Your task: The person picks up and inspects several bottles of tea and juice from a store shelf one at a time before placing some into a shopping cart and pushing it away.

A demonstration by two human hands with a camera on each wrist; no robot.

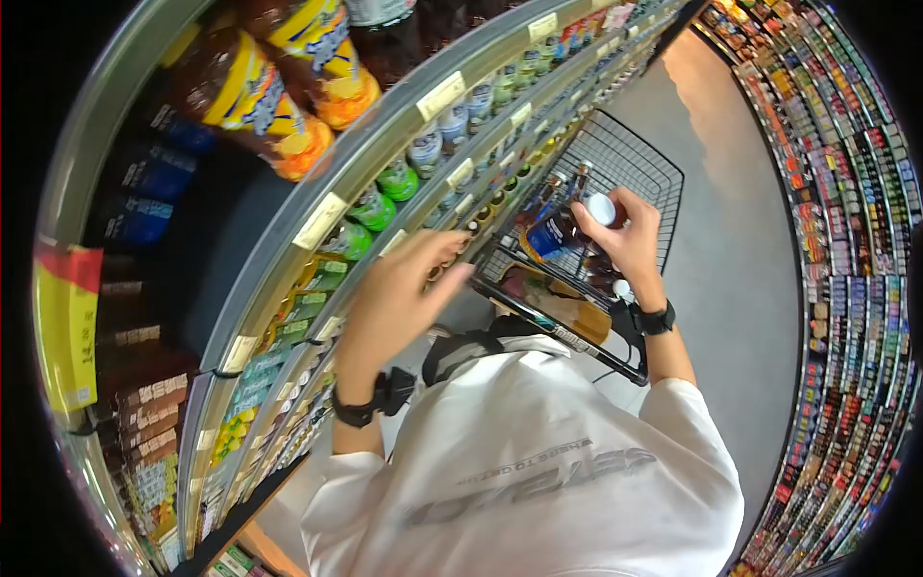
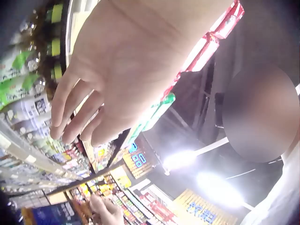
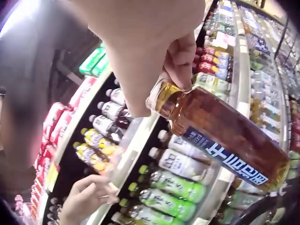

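Observation:
My right hand (image 1: 627,236) grips a bottle of amber tea (image 3: 225,136) by its neck, just below the white cap (image 1: 600,209). The bottle has a dark blue label with white characters and is held tilted over the shopping cart (image 1: 663,192). Nothing is in my left hand (image 1: 399,303), which hovers beside the drinks shelf (image 1: 385,139) with its fingers loosely extended. In the left wrist view its palm shows bare, and part of the dark blue label (image 2: 54,213) appears at the bottom.
Several bottles (image 1: 548,197) lie in the wire cart. Large yellow-labelled bottles (image 1: 260,115) stand on the upper shelf at left, with green-labelled bottles (image 1: 375,207) lower down. Across the grey aisle floor (image 1: 731,260) runs another stocked shelf (image 1: 846,231).

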